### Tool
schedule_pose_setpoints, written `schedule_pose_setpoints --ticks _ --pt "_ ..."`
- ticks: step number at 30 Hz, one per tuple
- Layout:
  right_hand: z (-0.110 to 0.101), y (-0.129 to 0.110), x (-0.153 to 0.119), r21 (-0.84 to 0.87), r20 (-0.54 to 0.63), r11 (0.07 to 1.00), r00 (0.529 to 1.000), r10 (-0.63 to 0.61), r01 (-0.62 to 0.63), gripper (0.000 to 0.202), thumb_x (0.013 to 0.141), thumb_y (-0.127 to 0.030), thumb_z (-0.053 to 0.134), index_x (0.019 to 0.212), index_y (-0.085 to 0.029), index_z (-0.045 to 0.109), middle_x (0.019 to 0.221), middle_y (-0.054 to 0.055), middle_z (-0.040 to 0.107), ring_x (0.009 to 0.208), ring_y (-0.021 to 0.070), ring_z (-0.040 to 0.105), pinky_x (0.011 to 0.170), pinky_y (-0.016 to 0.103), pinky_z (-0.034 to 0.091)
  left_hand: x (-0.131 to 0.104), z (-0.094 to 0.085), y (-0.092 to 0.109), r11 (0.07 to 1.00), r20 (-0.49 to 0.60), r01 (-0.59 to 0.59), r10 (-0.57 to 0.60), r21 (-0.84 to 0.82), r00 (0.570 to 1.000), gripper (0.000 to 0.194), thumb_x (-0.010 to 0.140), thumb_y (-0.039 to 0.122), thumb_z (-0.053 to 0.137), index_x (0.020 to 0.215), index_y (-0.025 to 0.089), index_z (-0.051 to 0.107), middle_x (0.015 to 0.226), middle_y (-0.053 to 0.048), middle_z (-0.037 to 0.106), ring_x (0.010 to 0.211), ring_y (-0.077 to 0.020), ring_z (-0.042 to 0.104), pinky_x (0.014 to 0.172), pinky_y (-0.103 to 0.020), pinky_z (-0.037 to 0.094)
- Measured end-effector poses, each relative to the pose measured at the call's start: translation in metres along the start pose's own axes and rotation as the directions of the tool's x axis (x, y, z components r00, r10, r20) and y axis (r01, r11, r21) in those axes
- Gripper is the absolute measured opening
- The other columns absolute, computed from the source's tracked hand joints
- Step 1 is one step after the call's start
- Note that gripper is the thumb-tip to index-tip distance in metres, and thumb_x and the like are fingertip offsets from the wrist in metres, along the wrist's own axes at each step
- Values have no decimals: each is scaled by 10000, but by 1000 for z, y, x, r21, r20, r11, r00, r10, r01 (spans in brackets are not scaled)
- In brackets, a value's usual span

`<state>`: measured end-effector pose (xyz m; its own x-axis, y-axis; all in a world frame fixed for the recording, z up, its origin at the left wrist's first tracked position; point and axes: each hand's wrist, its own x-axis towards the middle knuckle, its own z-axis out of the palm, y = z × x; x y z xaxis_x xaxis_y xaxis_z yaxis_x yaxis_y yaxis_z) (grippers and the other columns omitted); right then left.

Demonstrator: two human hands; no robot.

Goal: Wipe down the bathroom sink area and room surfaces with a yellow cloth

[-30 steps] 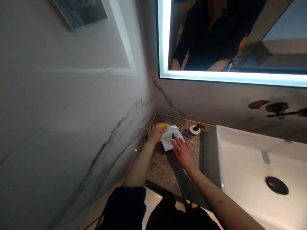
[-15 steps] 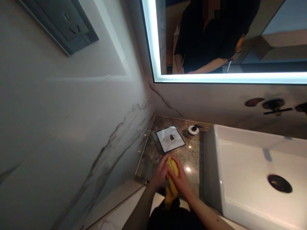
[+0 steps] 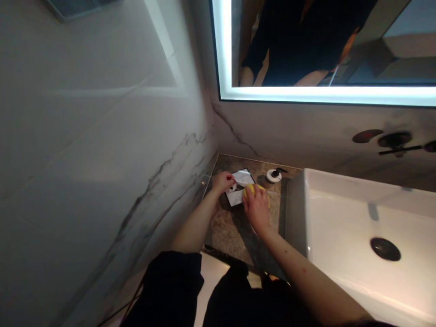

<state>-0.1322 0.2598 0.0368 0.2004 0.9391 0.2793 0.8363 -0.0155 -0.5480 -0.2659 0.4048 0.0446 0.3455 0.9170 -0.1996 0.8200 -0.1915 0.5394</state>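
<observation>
A square marble-patterned tissue box (image 3: 235,199) with dark edges stands on the stone counter, a bit of white showing in the opening on its top. My left hand (image 3: 223,182) is at its left corner, fingers bent against the edge. In my right hand (image 3: 258,211) is a bunched yellow cloth (image 3: 250,189), closed under the fingers at the box's right side. The hand hides most of the cloth and whether it presses on the box's side or top.
A soap dispenser (image 3: 274,176) with a black pump stands behind my right hand. The white basin (image 3: 308,204) rises to the right, below the black wall tap (image 3: 397,140). A marble wall (image 3: 143,150) bounds the left; a lit mirror (image 3: 306,94) hangs ahead.
Both hands have moved forward from the counter's front to the tissue box and come apart. The yellow cloth, earlier between both hands, is now in my right hand alone.
</observation>
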Motion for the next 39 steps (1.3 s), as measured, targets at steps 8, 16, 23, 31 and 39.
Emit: schedule_pose_setpoints --ticks 8,16,23,31,39 --pt "17 -42 -7 57 349 960 895 -277 275 398 923 -75 504 1294 -118 640 1404 191 573 1256 321 483 1096 482 429 -7 0 4 1000 27 -11 10 27 1000 165 878 144 615 961 164 755 1046 -50 723 979 -184 637 831 -255 457" --pt "6 -40 6 229 389 883 793 -468 409 276 940 -147 584 1184 -194 705 1347 121 651 1234 303 554 966 446 503 6 -7 -1 999 104 25 -28 34 994 167 817 117 646 912 158 776 849 -38 727 783 -176 621 660 -257 416" --pt "-27 23 -3 108 477 916 789 -388 385 365 903 -86 566 1214 -207 714 1362 123 656 1281 307 580 1028 470 494 -6 -4 4 1000 28 -18 18 -5 999 137 804 74 647 856 142 754 826 -37 707 790 -176 637 694 -259 469" --pt "-76 69 79 -86 156 952 948 -278 293 317 916 -155 545 1169 -156 738 1230 170 711 1099 301 677 970 437 539 -98 68 21 984 -372 -178 168 7 913 227 851 5 578 986 131 711 1196 -129 666 1198 -276 589 1067 -477 499" --pt "10 -9 111 239 626 714 458 -631 658 316 878 -131 633 1137 -257 765 1386 69 653 1332 293 544 1070 466 474 -103 114 3 892 -416 -423 448 157 791 307 837 157 757 1128 132 662 1113 -129 673 1156 -304 612 1046 -502 547"
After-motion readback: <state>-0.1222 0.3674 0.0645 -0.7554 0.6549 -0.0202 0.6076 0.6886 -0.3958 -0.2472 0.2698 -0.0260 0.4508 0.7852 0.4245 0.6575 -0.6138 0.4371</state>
